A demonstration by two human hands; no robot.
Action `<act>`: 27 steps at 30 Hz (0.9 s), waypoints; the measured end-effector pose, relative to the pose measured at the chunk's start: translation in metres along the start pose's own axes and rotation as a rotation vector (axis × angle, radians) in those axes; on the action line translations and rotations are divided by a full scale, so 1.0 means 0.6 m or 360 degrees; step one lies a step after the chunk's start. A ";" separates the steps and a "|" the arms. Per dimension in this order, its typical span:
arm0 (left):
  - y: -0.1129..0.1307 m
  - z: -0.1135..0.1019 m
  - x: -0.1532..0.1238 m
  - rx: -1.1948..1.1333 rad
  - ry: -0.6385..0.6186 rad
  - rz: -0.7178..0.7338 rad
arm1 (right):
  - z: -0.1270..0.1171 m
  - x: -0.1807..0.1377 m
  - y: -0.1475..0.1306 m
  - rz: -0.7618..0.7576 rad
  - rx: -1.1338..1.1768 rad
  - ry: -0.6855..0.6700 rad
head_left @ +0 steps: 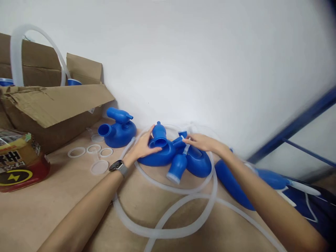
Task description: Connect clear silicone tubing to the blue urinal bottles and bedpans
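Note:
A blue plastic urinal bottle (154,159) lies on the brown surface, with a blue funnel cup (159,131) at its handle. My left hand (143,147) wraps this bottle, thumb across its top and fingers partly hidden behind the cup. At the bottle's spout, my right hand (202,142) has thumb and fingers pinched together; a small whitish bit shows at the fingertips, too small to name. Below my right hand, another blue funnel cup (178,166) hangs off a translucent hose end. A second urinal bottle (201,166) sits just beyond it, partly under my right hand.
Coils of translucent hose (168,232) spread across the front. To the left are several white rings and lids (99,167), another blue bottle (120,134), an open cardboard box (52,105) and a drink pack (21,161). More blue bottles (231,182) lie right, near blue metal bars (291,129).

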State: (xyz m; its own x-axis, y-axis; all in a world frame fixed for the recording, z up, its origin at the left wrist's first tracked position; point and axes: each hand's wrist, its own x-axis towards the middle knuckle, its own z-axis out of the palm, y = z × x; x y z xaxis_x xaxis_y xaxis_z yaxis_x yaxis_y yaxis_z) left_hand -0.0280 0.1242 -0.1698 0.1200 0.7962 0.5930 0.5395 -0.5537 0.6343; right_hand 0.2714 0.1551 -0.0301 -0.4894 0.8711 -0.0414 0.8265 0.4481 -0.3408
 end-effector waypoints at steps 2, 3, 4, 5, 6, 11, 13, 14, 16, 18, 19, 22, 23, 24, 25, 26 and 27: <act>-0.002 0.000 0.000 0.0025 -0.0001 -0.0006 | 0.032 0.022 0.012 -0.0035 0.0040 0.0186; -0.001 0.000 0.000 0.0029 0.0000 -0.0006 | 0.045 0.034 0.018 -0.0028 0.0069 0.0243; 0.000 0.000 0.000 0.0027 0.0003 -0.0003 | 0.055 0.046 0.025 -0.0016 0.0106 0.0292; 0.001 0.001 0.000 0.0022 0.0007 0.0001 | 0.064 0.057 0.031 -0.0005 0.0150 0.0331; 0.002 0.001 0.000 0.0018 0.0015 0.0007 | 0.070 0.067 0.037 0.0006 0.0200 0.0354; -0.002 0.003 0.000 -0.0017 0.0023 0.0032 | 0.088 0.099 0.061 0.0051 0.0428 0.0399; -0.006 0.003 0.000 -0.0047 0.0014 0.0033 | 0.094 0.104 0.065 0.0084 0.0498 0.0438; -0.007 0.004 0.001 -0.0054 0.0010 0.0030 | 0.098 0.105 0.066 0.0103 0.0535 0.0464; -0.009 0.004 0.000 -0.0051 0.0006 0.0020 | 0.104 0.108 0.066 0.0139 0.0606 0.0515; -0.008 0.003 0.000 -0.0034 0.0004 0.0027 | 0.109 0.112 0.065 0.0161 0.0672 0.0538; -0.007 0.003 0.000 -0.0023 0.0003 0.0040 | 0.111 0.115 0.065 0.0167 0.0701 0.0540; -0.003 0.000 0.000 0.0015 0.0006 0.0068 | 0.114 0.124 0.066 0.0179 0.0789 0.0543; -0.002 0.000 0.001 0.0027 0.0012 0.0065 | 0.114 0.126 0.066 0.0177 0.0822 0.0544; -0.002 -0.001 0.001 0.0037 0.0016 0.0058 | 0.112 0.126 0.066 0.0172 0.0859 0.0543; -0.002 -0.001 0.002 0.0042 0.0016 0.0054 | 0.110 0.125 0.066 0.0163 0.0900 0.0540; -0.002 -0.001 0.002 0.0043 0.0013 0.0056 | 0.106 0.122 0.065 0.0153 0.0942 0.0536; -0.003 -0.001 0.002 0.0040 0.0008 0.0060 | 0.101 0.117 0.064 0.0142 0.0980 0.0530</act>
State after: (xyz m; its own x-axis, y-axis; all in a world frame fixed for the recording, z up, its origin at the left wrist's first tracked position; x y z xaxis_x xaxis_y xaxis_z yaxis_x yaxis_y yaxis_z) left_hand -0.0294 0.1262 -0.1700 0.1366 0.7738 0.6185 0.5556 -0.5768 0.5989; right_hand 0.2517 0.2213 -0.1032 -0.2345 0.9585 0.1620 0.5036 0.2624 -0.8231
